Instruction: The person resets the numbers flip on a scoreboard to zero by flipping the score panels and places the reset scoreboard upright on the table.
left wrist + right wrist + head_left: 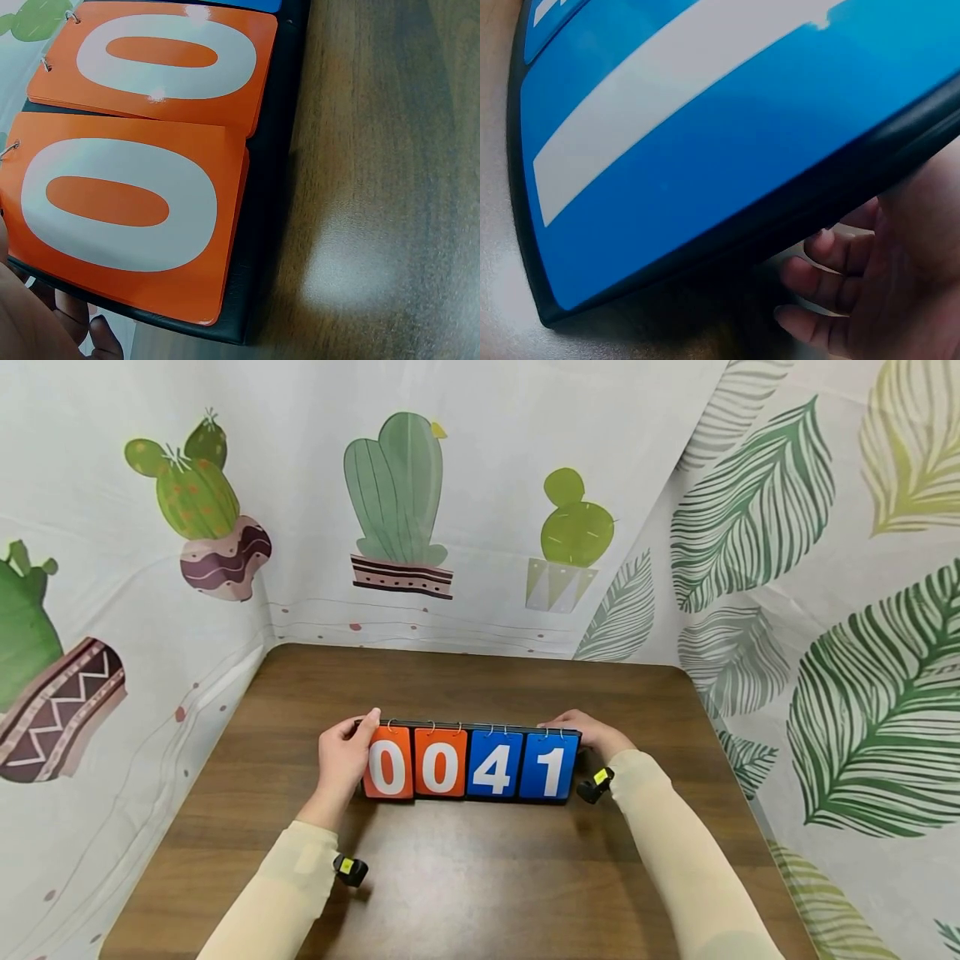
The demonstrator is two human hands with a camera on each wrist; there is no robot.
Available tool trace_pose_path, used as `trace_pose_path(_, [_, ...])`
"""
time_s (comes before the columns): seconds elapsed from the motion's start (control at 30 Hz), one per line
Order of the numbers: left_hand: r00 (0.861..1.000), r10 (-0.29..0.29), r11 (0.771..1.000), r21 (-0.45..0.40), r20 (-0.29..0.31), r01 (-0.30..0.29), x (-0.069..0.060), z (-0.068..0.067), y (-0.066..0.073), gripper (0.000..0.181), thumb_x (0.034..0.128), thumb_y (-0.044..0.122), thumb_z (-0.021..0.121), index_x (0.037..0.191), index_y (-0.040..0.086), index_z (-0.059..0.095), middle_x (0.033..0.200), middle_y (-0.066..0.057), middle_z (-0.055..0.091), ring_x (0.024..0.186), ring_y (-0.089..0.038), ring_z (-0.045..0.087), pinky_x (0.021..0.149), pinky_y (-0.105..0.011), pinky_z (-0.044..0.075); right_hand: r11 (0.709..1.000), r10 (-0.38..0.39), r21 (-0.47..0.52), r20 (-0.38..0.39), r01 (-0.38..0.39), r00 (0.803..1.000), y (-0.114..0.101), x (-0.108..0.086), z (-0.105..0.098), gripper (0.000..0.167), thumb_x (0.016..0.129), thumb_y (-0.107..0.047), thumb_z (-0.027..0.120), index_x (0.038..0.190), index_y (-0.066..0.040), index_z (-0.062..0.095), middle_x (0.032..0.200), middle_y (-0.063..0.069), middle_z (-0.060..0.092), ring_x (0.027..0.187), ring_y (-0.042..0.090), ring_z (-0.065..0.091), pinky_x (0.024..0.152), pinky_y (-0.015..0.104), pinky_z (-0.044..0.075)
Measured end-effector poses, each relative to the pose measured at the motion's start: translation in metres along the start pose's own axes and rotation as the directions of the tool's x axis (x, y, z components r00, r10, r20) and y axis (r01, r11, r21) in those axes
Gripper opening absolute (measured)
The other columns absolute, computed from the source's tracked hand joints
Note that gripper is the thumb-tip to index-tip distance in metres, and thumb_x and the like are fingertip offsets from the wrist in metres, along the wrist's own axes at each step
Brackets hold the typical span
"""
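A flip scoreboard [467,763] with a black backing stands tilted on the wooden table, its ringed cards reading 0 0 in orange and 4 1 in blue. At its left end my left hand [344,758] grips the edge, thumb at the upper front corner. In the left wrist view the fingers [71,315] of that hand curl behind the backing. My right hand [592,732] holds the right end from behind, near the top corner. The right wrist view has its curled fingers [817,281] behind the board; its thumb is hidden.
The brown wooden table [450,885] extends around the scoreboard. A white cloth with printed cacti [401,502] hangs behind and at the left, and a leaf-patterned cloth [877,710] at the right. Each sleeve carries a small black wrist camera [350,870].
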State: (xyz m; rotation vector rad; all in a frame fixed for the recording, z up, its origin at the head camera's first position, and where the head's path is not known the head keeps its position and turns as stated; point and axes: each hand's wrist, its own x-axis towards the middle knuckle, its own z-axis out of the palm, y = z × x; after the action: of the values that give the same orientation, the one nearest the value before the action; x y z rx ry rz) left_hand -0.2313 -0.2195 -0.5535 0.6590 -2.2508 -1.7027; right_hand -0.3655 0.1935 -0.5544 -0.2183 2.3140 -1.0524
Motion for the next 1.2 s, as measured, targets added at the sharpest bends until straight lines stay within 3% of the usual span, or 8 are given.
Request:
trace_pose_path(0.23, [1.000,-0.013,1.000,0.008,0.006,0.013,0.000,0.000,-0.002,0.069,0.0823,0.076,0.068,0.110,0.013,0.078,0.109,-0.012,0.071,0.095,-0.021,0.061,0.075,-0.022,0.052,0.999,-0.006,0.032,-0.036,0.007,0.999,0.002,-0.001,0.003,0.041,0.100,-0.039,0.064,0.101,0.000,0.074,0.083,0.005,0.072,0.078,0.019,0.065,0.072,0.029,0.056])
trace_pose_path(0.37, [1.000,-0.010,1.000,0.011,0.003,0.010,0.000,0.000,-0.003,0.068,0.0825,0.075,0.068,0.110,0.014,0.078,0.109,-0.012,0.072,0.096,-0.021,0.061,0.076,-0.022,0.052,0.997,0.028,0.070,-0.085,-0.022,0.996,0.005,0.001,0.001,0.037,0.098,-0.039,0.067,0.105,-0.003,0.074,0.096,0.010,0.075,0.088,0.023,0.067,0.079,0.032,0.056])
trace_pose_path(0.53, [1.000,-0.009,1.000,0.012,0.002,0.009,-0.001,0.000,-0.003,0.068,0.0824,0.075,0.068,0.110,0.014,0.079,0.109,-0.011,0.072,0.096,-0.021,0.062,0.076,-0.021,0.051,0.974,0.060,0.225,-0.151,-0.025,0.987,0.004,0.001,-0.008,0.039,0.098,-0.033,0.068,0.121,-0.002,0.071,0.116,0.014,0.073,0.100,0.024,0.065,0.086,0.035,0.055])
trace_pose_path(0.67, [1.000,-0.004,1.000,0.009,0.001,0.004,0.000,0.001,-0.002,0.067,0.0823,0.075,0.069,0.109,0.014,0.079,0.108,-0.011,0.072,0.095,-0.020,0.062,0.075,-0.022,0.052,0.917,0.075,0.399,-0.159,-0.005,0.984,-0.004,-0.004,-0.023,0.046,0.099,-0.031,0.068,0.136,-0.004,0.064,0.097,0.003,0.076,0.083,0.016,0.069,0.076,0.030,0.057])
trace_pose_path(0.8, [1.000,0.003,1.000,0.004,-0.002,-0.003,0.000,0.001,0.000,0.066,0.0826,0.074,0.069,0.108,0.013,0.079,0.107,-0.011,0.072,0.094,-0.020,0.062,0.074,-0.022,0.052,0.796,0.030,0.604,-0.119,0.048,0.992,-0.013,-0.011,-0.040,0.049,0.102,-0.020,0.064,0.147,-0.005,0.052,0.078,-0.004,0.075,0.064,0.011,0.071,0.065,0.027,0.060])
trace_pose_path(0.93, [1.000,0.002,1.000,-0.001,-0.006,-0.002,0.001,0.000,0.001,0.067,0.0825,0.074,0.070,0.108,0.013,0.079,0.108,-0.011,0.072,0.095,-0.020,0.062,0.075,-0.021,0.051,0.689,-0.065,0.717,-0.082,0.104,0.994,-0.022,-0.020,-0.054,0.038,0.105,-0.012,0.058,0.142,-0.006,0.051,0.082,0.000,0.077,0.068,0.014,0.075,0.067,0.032,0.063])
trace_pose_path(1.03, [1.000,-0.002,1.000,0.000,-0.008,0.002,0.001,0.000,0.002,0.068,0.0824,0.074,0.069,0.110,0.013,0.079,0.109,-0.011,0.072,0.096,-0.020,0.062,0.076,-0.021,0.051,0.657,-0.121,0.743,-0.068,0.132,0.990,-0.030,-0.029,-0.061,0.028,0.106,-0.013,0.056,0.133,-0.006,0.054,0.087,0.003,0.079,0.073,0.017,0.077,0.070,0.035,0.064])
trace_pose_path(1.2, [1.000,0.001,1.000,0.013,-0.004,-0.001,0.001,-0.001,0.000,0.069,0.0826,0.075,0.068,0.111,0.013,0.079,0.112,-0.011,0.072,0.098,-0.020,0.062,0.078,-0.021,0.051,0.661,-0.177,0.734,-0.047,0.154,0.983,-0.044,-0.044,-0.068,0.026,0.107,-0.017,0.057,0.130,-0.005,0.058,0.091,0.005,0.080,0.077,0.020,0.078,0.072,0.038,0.064])
